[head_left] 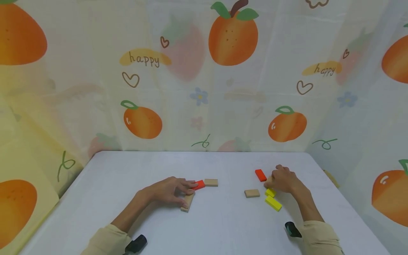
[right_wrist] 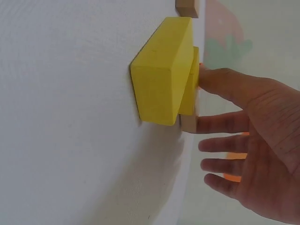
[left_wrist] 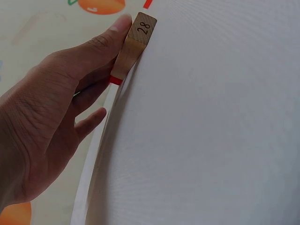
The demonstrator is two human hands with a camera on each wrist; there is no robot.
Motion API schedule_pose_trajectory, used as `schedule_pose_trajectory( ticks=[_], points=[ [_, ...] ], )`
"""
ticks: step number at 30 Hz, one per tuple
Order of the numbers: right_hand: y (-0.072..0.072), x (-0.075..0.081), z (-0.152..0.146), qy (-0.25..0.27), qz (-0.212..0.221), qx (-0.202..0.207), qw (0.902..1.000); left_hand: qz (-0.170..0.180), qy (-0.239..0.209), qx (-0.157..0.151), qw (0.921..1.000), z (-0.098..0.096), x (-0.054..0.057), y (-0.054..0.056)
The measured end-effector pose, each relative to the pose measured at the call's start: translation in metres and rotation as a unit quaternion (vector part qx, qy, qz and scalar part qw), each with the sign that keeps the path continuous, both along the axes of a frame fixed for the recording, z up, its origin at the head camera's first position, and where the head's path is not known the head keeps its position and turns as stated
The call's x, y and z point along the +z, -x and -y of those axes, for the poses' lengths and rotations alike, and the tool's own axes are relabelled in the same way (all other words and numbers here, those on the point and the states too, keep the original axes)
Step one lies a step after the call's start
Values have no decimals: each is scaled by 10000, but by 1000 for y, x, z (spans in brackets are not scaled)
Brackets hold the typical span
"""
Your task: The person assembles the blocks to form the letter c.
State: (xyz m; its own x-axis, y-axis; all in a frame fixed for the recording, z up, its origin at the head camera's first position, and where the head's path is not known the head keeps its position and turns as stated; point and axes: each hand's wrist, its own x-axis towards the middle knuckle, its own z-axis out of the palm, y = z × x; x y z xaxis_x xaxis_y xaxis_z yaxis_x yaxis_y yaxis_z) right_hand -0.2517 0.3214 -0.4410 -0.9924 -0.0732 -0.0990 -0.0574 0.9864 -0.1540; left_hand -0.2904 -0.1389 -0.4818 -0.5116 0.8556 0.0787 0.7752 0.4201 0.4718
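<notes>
My left hand reaches over a short row of blocks, its fingers fairly straight. The thumb touches the side of a plain wooden block, whose end reads 28 in the left wrist view. Its other fingertips touch a red block, which meets a second wooden block. Over on the right, my right hand pinches a wooden block between thumb and forefinger, mostly hidden by the hand in the head view. Right beside it lies a small yellow block, with a longer yellow block nearer me.
Another red block lies just left of the right hand. A loose wooden block lies left of the yellow ones. The white table ends at a fruit-printed curtain behind. Dark wrist devices sit by both sleeves.
</notes>
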Motion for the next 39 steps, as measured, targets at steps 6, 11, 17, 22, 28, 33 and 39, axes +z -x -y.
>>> schedule_pose_trajectory(
  ticks=[6,11,17,22,28,33,39],
  points=[
    [-2,6,1,86,-163,-7,9998,-54,-13,-9,10000,0,0,1],
    [-9,17,5,56,-525,197,9984,42,65,88,9999,0,1,-1],
    [-13,28,10,-78,-837,410,9956,63,73,128,9999,0,1,-2],
    [-13,33,16,58,-773,569,9954,101,97,119,9998,-1,2,-1],
    [-17,44,25,37,-999,855,9913,49,78,58,9999,-1,3,-1],
    [-21,54,37,66,-1002,1039,9895,32,39,52,10000,-2,2,-1],
    [-24,57,46,-41,-855,1393,9865,72,38,46,10000,-2,1,0]
  ],
)
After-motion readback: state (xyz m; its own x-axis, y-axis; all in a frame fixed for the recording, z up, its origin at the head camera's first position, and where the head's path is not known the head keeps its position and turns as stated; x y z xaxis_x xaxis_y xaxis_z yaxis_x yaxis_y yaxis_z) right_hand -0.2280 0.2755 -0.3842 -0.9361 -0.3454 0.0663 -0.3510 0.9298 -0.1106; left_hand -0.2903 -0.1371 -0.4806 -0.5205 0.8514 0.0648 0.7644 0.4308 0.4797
